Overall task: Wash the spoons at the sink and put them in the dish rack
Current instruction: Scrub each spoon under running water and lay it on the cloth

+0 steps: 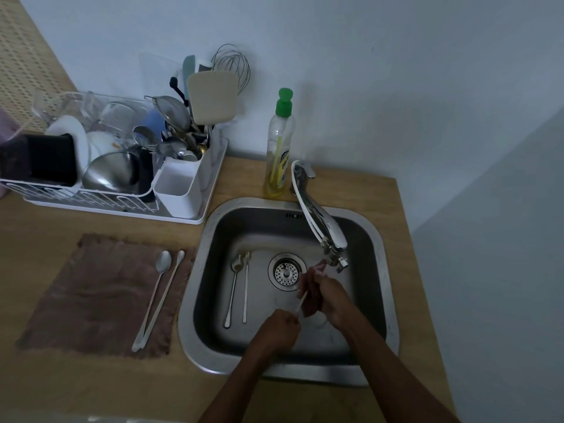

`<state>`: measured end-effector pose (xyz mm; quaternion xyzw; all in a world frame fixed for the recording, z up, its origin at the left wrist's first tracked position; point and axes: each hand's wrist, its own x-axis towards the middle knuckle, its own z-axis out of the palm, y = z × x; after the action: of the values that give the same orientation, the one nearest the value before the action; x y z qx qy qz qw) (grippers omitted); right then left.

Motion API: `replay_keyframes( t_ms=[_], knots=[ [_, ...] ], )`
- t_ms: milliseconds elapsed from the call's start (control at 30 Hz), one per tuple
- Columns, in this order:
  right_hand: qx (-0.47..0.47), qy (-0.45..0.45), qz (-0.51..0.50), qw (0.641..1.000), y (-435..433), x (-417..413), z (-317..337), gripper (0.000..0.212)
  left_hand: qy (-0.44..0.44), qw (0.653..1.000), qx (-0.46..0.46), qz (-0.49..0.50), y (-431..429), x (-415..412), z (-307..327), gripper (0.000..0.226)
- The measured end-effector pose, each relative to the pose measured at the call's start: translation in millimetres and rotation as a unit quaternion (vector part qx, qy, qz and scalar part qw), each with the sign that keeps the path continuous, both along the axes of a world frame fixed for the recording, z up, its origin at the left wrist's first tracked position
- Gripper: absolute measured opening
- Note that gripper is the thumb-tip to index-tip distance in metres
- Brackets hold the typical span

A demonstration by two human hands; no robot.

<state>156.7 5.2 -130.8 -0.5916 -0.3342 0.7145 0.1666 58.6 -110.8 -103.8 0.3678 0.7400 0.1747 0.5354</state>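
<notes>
Low in the middle of the frame, over the sink (186,300), the left hand (282,328) pinches the handle end of a spoon (302,302) whose long axis slants up to the right. The right hand (325,296) curls round its upper part and hides the bowl, just below the tap (317,221). Something pink at those fingertips is too blurred to name. On the sink floor lie two more spoons (233,290), bowls toward the top. On a brown cloth (91,294) at left lie a further two spoons (155,297), bowls up-right. The dish rack (116,206), upper left, holds crockery and a cup of utensils
</notes>
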Motion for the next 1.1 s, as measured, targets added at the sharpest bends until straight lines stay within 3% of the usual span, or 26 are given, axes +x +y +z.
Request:
replay_keyframes(
  t_ms=[133, 300, 400, 467, 567, 667, 767, 967, 1100],
  knots=[
    [0.007, 0.008, -0.061, 0.998, 8.6, -6.7, 5.3, 0.032, -0.001, 1.000, -0.001, 0.002, -0.8, 3.5, -2.3, 0.027],
    [0.051, -0.029, 0.112, 0.992, -11.0, -20.7, 13.3, 0.034, -0.045, 0.997, -0.018, 0.056, -0.7, 8.6, -10.2, 0.029],
    [0.078, -0.047, 0.108, 0.990, -7.5, -18.3, 9.6, 0.029, -0.068, 0.996, -0.054, 0.001, 4.6, -2.1, -4.8, 0.024],
    [0.097, -0.057, 0.124, 0.986, -2.7, -14.1, 6.4, 0.025, -0.063, 0.995, -0.078, -0.003, 6.7, -14.9, -3.8, 0.033],
    [0.137, -0.084, 0.183, 0.970, -2.5, -4.4, 2.8, 0.028, 0.043, 0.994, 0.000, 0.102, 24.0, -41.7, -14.1, 0.026],
    [0.180, -0.110, 0.226, 0.951, -0.2, 1.6, -1.0, 0.032, 0.004, 0.974, 0.094, 0.204, 63.0, -60.8, -23.8, 0.024],
    [0.210, -0.122, 0.254, 0.936, 3.9, 3.6, -0.3, 0.034, -0.001, 0.980, 0.107, 0.165, 98.6, -67.5, -33.6, 0.027],
    [0.250, -0.175, 0.307, 0.901, 15.1, 15.9, -3.1, 0.030, 0.005, 0.985, 0.168, 0.034, 121.3, -74.5, -38.8, 0.010],
    [0.207, -0.164, 0.319, 0.910, 21.0, 13.7, -3.7, 0.031, 0.074, 0.980, 0.181, 0.031, 128.2, -75.4, -39.4, 0.008]
  ],
)
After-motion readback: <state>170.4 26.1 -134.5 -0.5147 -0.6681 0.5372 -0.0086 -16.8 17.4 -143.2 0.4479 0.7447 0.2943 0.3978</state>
